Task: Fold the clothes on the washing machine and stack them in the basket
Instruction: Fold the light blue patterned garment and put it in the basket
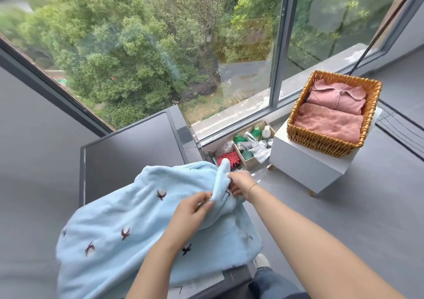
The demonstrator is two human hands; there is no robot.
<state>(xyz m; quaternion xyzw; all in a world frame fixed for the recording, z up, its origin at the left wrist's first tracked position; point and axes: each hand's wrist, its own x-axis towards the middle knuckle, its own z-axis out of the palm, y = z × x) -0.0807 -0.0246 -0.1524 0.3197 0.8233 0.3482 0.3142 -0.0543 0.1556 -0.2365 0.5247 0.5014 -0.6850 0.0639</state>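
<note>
A person's left hand (191,208) and right hand (241,182) pinch a raised fold of a pale blue fleece garment with small dark embroidered motifs (119,225), spread over the dark grey top of a washing machine (128,152) beside a tall window. To the right, a woven wicker basket (321,141) sits on a white box-shaped stool (305,168), holding two folded pink garments (330,124). Between machine and stool, a cardboard box of bottles (252,138) stands on the grey floor.

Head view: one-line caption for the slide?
Both hands pinch a light blue garment on the washing machine; wicker basket holds folded pink clothes.
</note>
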